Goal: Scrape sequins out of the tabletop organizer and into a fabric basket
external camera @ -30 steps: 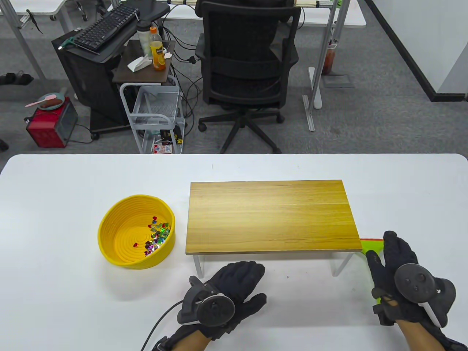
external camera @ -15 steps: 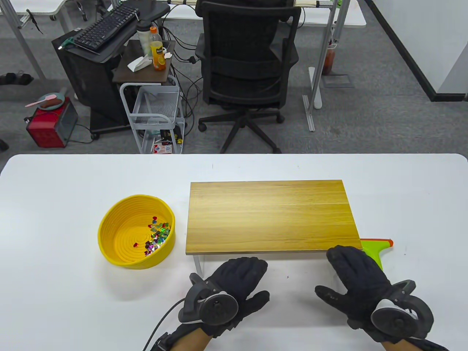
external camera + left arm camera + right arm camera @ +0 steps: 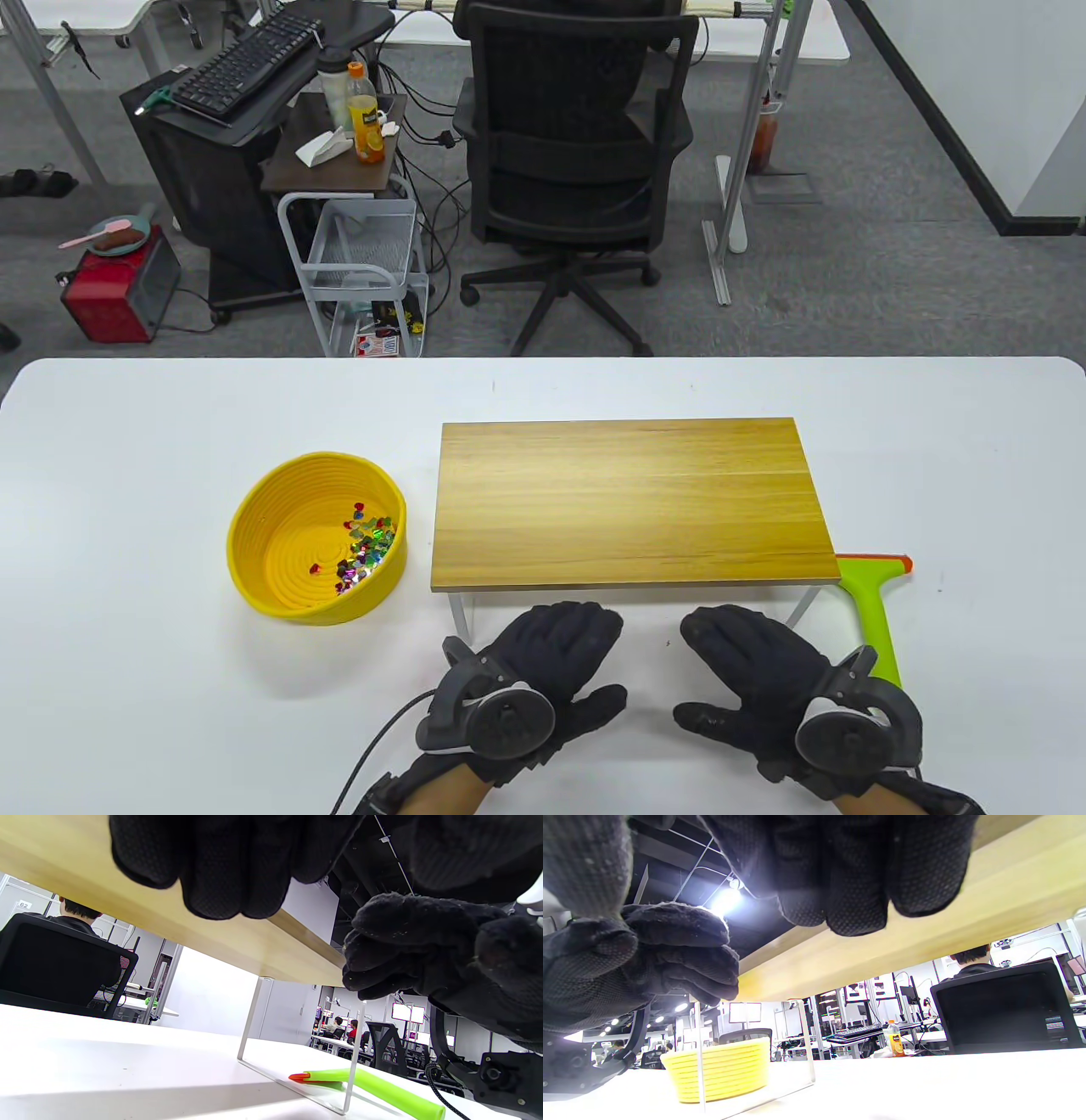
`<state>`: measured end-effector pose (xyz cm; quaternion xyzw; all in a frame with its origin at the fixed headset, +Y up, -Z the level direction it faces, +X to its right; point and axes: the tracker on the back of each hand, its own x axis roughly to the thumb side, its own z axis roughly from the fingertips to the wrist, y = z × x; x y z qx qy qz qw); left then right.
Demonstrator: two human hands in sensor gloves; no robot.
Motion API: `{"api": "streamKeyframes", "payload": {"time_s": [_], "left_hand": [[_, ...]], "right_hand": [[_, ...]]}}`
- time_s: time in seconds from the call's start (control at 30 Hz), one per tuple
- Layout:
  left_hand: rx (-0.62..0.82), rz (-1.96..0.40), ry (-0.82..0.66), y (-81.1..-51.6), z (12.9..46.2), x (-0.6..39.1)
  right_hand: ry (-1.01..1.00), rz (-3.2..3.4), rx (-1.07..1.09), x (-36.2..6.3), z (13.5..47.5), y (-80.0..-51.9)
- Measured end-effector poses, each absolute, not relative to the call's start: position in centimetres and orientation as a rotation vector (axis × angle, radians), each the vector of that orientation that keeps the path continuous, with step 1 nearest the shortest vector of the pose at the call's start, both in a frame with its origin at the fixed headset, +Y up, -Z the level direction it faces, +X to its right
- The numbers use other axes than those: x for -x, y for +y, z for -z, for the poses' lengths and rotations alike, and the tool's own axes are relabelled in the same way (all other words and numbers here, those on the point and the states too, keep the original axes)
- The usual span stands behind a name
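Observation:
The wooden tabletop organizer (image 3: 628,501) stands mid-table on clear legs, and its top is bare. The yellow fabric basket (image 3: 316,536) sits to its left with several coloured sequins (image 3: 365,548) inside; it also shows in the right wrist view (image 3: 721,1073). The green scraper (image 3: 874,607) with an orange tip lies on the table at the organizer's right front corner, also in the left wrist view (image 3: 373,1088). My left hand (image 3: 543,671) and right hand (image 3: 764,688) hover side by side in front of the organizer, fingers spread, holding nothing.
The white table (image 3: 127,679) reaches to the near edge. An office chair (image 3: 577,144), a wire cart (image 3: 361,263) and a keyboard stand (image 3: 246,68) are on the floor beyond its far edge.
My right hand let go of the scraper's handle and moved left to beside my left hand. The scraper stays on the table. My left hand barely moved.

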<state>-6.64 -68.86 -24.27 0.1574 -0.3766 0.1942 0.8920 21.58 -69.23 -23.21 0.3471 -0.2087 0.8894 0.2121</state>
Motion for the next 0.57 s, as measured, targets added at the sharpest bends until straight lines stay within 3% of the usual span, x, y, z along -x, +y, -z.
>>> {"api": "streamKeyframes", "payload": {"time_s": [0.57], "left_hand": [[-0.301, -0.377, -0.801, -69.39, 24.15, 6.32]], "right_hand": [[-0.55, -2.481, -0.935, -21.14, 23.56, -69.62]]}}
